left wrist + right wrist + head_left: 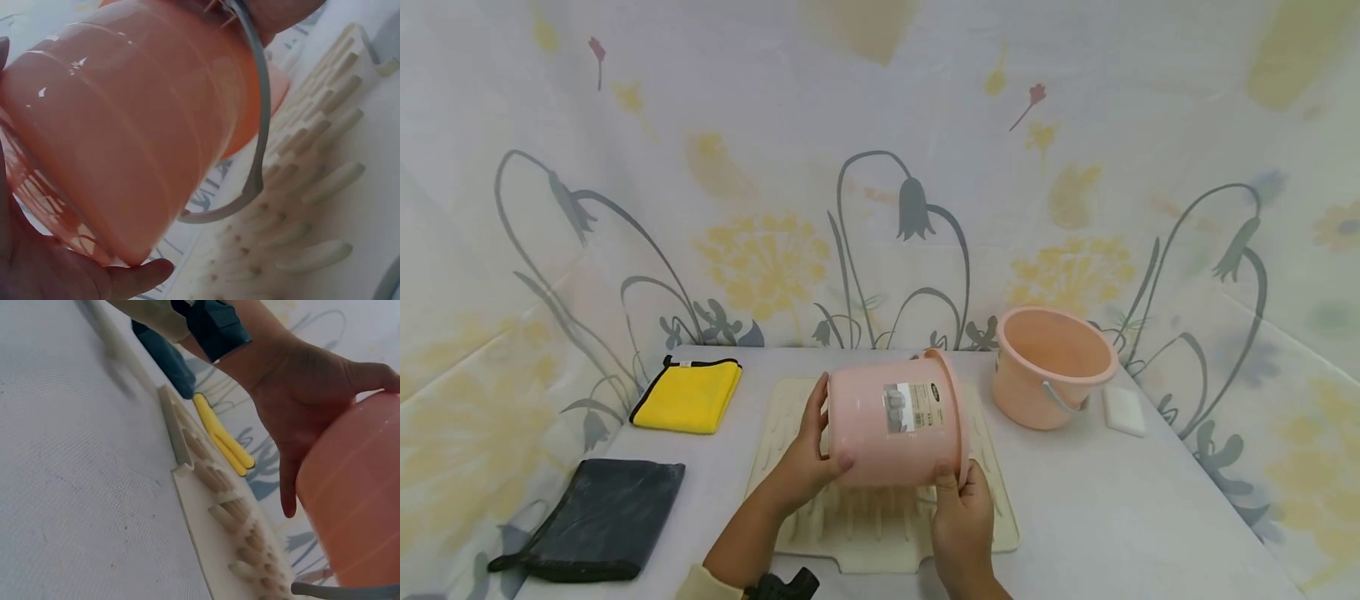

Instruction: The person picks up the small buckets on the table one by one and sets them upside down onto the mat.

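Note:
A pink bucket (865, 425) with a printed label lies on its side in the air over a cream draining mat (880, 533), its mouth toward the right. At its base, my left hand (812, 462) holds on with thumb and fingers spread around the bottom edge. My right hand (962, 517) grips the rim at the lower right, thumb on the outer wall. The bucket's grey handle (259, 125) hangs down below it in the left wrist view. In the right wrist view the left hand (306, 394) spans the bucket's base.
A second, peach bucket (1048, 392) stands upright at the back right, beside a white block (1124, 411). To the left lie a folded yellow cloth (688, 396) and a dark grey folded cloth (610, 508). A flowered curtain (880, 100) closes off the table's back and sides.

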`<action>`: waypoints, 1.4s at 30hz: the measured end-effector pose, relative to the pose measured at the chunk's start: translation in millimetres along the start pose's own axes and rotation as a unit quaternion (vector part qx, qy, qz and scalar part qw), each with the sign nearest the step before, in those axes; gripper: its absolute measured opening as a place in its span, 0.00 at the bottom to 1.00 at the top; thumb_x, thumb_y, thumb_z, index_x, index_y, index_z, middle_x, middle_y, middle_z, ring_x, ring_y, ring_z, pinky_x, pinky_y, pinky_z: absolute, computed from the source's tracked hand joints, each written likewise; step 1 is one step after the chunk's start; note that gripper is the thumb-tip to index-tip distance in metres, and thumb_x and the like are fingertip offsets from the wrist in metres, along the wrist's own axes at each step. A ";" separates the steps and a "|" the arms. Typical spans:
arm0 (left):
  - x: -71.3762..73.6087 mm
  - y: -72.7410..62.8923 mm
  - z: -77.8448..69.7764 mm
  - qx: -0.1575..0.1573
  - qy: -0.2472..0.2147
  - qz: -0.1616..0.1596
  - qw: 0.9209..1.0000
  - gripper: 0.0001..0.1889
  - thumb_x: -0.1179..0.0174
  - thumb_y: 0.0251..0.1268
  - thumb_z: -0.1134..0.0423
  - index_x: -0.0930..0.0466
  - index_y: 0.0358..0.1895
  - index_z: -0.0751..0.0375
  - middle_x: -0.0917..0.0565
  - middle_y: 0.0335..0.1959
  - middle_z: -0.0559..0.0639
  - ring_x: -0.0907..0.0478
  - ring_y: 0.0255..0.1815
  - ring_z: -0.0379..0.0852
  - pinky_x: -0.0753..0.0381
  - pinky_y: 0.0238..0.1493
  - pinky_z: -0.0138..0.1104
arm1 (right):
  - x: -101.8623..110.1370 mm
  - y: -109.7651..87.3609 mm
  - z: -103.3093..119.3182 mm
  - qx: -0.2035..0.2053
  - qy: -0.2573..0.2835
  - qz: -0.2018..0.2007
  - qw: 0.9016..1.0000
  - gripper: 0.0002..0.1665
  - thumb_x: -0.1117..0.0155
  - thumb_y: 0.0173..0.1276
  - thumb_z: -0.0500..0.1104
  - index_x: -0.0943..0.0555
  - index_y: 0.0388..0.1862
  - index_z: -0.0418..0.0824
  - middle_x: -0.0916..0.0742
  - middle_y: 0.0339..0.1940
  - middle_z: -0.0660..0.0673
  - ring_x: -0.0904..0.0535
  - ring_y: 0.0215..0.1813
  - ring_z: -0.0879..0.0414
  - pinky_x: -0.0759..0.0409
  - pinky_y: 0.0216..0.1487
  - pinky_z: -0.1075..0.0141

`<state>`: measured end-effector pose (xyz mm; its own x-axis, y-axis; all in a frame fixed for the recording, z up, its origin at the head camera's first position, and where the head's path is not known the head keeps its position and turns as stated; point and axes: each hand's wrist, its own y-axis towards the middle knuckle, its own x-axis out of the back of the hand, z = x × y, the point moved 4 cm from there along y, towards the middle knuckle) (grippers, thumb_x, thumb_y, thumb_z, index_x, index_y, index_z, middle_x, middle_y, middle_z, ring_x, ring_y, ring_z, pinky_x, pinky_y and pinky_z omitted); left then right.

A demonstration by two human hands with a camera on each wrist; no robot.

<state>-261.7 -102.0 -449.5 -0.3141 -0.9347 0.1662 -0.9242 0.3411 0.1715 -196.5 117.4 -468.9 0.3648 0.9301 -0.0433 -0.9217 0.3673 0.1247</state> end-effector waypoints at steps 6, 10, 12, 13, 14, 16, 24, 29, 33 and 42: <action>-1.9 -5.0 2.8 -0.024 -0.025 -0.014 0.999 0.62 0.30 0.57 0.32 0.72 0.83 0.21 0.59 0.88 0.54 0.33 0.74 0.69 0.15 0.58 0.53 | -4.0 -3.2 -1.0 -0.007 -0.004 0.025 1.000 0.24 0.47 0.83 0.56 0.27 0.51 0.34 0.17 0.47 0.44 0.25 0.48 0.56 0.21 0.51 0.66; -3.7 -4.9 2.0 -0.046 -0.042 -0.028 0.998 0.59 0.32 0.60 0.35 0.71 0.83 0.22 0.61 0.88 0.53 0.33 0.74 0.67 0.15 0.59 0.51 | -5.7 -5.0 1.3 0.012 -0.002 0.041 0.999 0.22 0.48 0.84 0.54 0.27 0.52 0.34 0.17 0.49 0.43 0.23 0.51 0.56 0.20 0.55 0.67; -4.4 -5.2 1.9 -0.047 -0.043 -0.036 0.997 0.59 0.33 0.60 0.36 0.70 0.83 0.23 0.62 0.88 0.53 0.35 0.75 0.68 0.16 0.60 0.52 | -5.9 -5.5 2.4 0.021 -0.003 0.044 0.999 0.21 0.48 0.85 0.53 0.27 0.51 0.34 0.17 0.47 0.43 0.24 0.49 0.56 0.20 0.53 0.67; -4.8 -5.4 2.0 -0.047 -0.044 -0.038 0.997 0.58 0.33 0.60 0.37 0.70 0.83 0.23 0.63 0.88 0.53 0.35 0.76 0.68 0.16 0.60 0.53 | -5.8 -5.7 3.0 0.025 -0.005 0.045 0.999 0.20 0.48 0.85 0.52 0.27 0.50 0.34 0.17 0.47 0.43 0.24 0.48 0.56 0.20 0.52 0.67; -5.1 -5.6 2.0 -0.046 -0.043 -0.041 0.997 0.58 0.33 0.60 0.37 0.70 0.83 0.23 0.63 0.88 0.53 0.36 0.76 0.68 0.16 0.61 0.53 | -5.6 -5.8 3.5 0.029 -0.009 0.045 0.999 0.20 0.48 0.85 0.52 0.27 0.50 0.34 0.17 0.46 0.44 0.24 0.48 0.56 0.21 0.51 0.67; -5.4 -6.0 2.3 -0.048 -0.047 -0.043 0.997 0.58 0.33 0.60 0.38 0.70 0.83 0.24 0.64 0.88 0.52 0.36 0.76 0.67 0.16 0.61 0.52 | -5.3 -5.9 4.5 0.032 -0.013 0.046 0.998 0.19 0.47 0.85 0.52 0.27 0.50 0.34 0.17 0.45 0.44 0.25 0.46 0.55 0.21 0.49 0.67; -1.4 -4.6 3.8 -0.057 -0.062 -0.058 0.995 0.54 0.39 0.64 0.46 0.70 0.84 0.27 0.53 0.85 0.53 0.34 0.70 0.61 0.19 0.62 0.42 | -5.2 -6.4 8.4 0.063 -0.001 0.061 0.996 0.15 0.42 0.83 0.47 0.27 0.48 0.34 0.19 0.44 0.43 0.24 0.43 0.55 0.19 0.43 0.68; 3.5 -4.7 3.3 -0.072 -0.060 -0.071 0.993 0.52 0.42 0.66 0.47 0.68 0.85 0.34 0.49 0.82 0.56 0.36 0.68 0.60 0.22 0.60 0.37 | -5.8 -6.5 8.9 0.086 0.046 0.074 0.993 0.10 0.38 0.80 0.38 0.26 0.50 0.34 0.19 0.46 0.40 0.21 0.47 0.54 0.18 0.50 0.67; 5.3 -4.7 3.9 -0.076 -0.059 -0.066 0.993 0.53 0.42 0.66 0.48 0.69 0.86 0.39 0.48 0.82 0.57 0.35 0.66 0.60 0.21 0.59 0.36 | -4.5 -5.3 7.5 0.107 0.049 0.083 0.990 0.10 0.38 0.78 0.34 0.27 0.53 0.33 0.19 0.48 0.39 0.22 0.50 0.54 0.21 0.53 0.70; 12.7 -8.8 3.2 -0.069 -0.058 -0.069 0.994 0.50 0.45 0.67 0.49 0.68 0.85 0.32 0.47 0.81 0.55 0.34 0.66 0.59 0.20 0.58 0.35 | 18.2 11.6 1.8 0.149 -0.031 0.115 0.982 0.12 0.47 0.81 0.32 0.31 0.58 0.30 0.21 0.54 0.40 0.24 0.59 0.57 0.25 0.58 0.72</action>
<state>-258.3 -117.2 -452.0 -0.2163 -0.9761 0.0204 -0.9246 0.2115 0.3169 -200.4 138.5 -466.5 0.1672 0.9827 0.0800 -0.9044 0.1205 0.4092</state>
